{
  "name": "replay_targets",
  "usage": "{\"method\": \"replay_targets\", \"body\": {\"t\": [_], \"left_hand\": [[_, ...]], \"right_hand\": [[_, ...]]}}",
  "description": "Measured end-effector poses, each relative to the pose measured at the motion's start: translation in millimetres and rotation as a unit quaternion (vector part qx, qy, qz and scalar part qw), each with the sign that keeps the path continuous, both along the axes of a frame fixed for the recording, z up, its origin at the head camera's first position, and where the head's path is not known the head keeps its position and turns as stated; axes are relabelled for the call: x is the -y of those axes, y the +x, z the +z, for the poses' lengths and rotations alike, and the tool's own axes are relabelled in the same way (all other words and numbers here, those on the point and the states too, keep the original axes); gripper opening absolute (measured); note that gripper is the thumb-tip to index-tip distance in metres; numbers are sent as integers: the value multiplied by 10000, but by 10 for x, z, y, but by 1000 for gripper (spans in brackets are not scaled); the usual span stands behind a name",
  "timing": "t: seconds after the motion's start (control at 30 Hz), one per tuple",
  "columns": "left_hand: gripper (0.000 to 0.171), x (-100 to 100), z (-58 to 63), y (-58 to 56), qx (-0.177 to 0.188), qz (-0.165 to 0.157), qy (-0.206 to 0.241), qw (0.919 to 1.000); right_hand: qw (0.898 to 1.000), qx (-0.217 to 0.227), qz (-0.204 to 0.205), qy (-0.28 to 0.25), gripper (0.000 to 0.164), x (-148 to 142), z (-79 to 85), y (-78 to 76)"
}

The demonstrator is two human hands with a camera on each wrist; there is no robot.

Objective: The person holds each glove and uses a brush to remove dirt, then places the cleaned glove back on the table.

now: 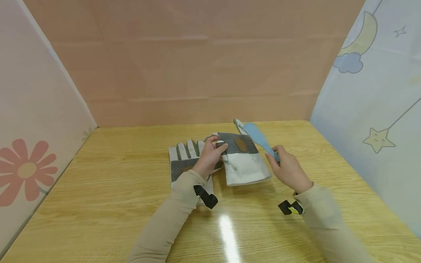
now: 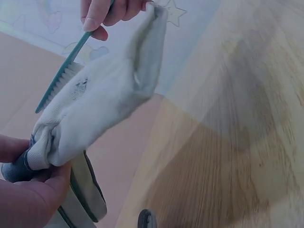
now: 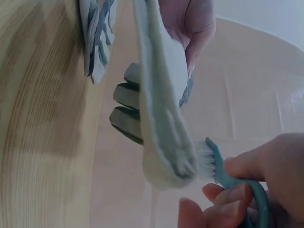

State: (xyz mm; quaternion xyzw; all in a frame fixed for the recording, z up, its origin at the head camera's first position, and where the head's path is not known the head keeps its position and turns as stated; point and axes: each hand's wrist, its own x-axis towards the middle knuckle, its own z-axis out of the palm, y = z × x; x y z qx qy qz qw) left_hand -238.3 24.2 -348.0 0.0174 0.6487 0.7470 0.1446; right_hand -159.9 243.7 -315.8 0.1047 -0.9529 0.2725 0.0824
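Note:
My left hand (image 1: 208, 157) pinches a white and grey work glove (image 1: 245, 168) by its grey band and holds it up off the table. A brown oval patch (image 1: 240, 144) marks that band. In my right hand (image 1: 289, 171) is a light blue brush (image 1: 256, 136), gripped by its handle. Its white bristles (image 2: 66, 78) face the glove's white fabric and appear to touch it in the left wrist view, beside a dark smudge (image 2: 80, 88). Behind my left forearm, a second matching glove (image 1: 177, 166) lies on the table, partly hidden.
The wooden table (image 1: 108, 190) reaches back to a peach-coloured backdrop (image 1: 184, 80). Patterned panels stand on both sides, a flower panel (image 1: 39, 91) on the left and a moon-and-star panel (image 1: 388, 98) on the right. Each wrist wears a small black camera mount (image 1: 206, 197).

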Motion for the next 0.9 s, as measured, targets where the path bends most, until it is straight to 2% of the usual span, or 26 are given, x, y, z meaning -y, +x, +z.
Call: {"method": "replay_targets", "body": {"t": [0.13, 0.33, 0.63, 0.77, 0.9], "left_hand": [[53, 40, -5, -14, 129, 141, 352, 9992], [52, 99, -41, -33, 135, 170, 512, 9985], [53, 138, -67, -6, -117, -356, 491, 9981], [55, 140, -55, 7, -131, -389, 537, 9977], [55, 149, -43, 0, -71, -293, 628, 9976]], "right_hand": [[9998, -25, 152, -86, 32, 97, 14, 7], [9995, 65, 287, -101, 34, 194, 16, -2], [9989, 122, 440, -108, 30, 276, -27, -17], [9987, 136, 469, -145, 28, 313, -32, -6], [9984, 149, 532, -156, 26, 334, -27, 10]]}}
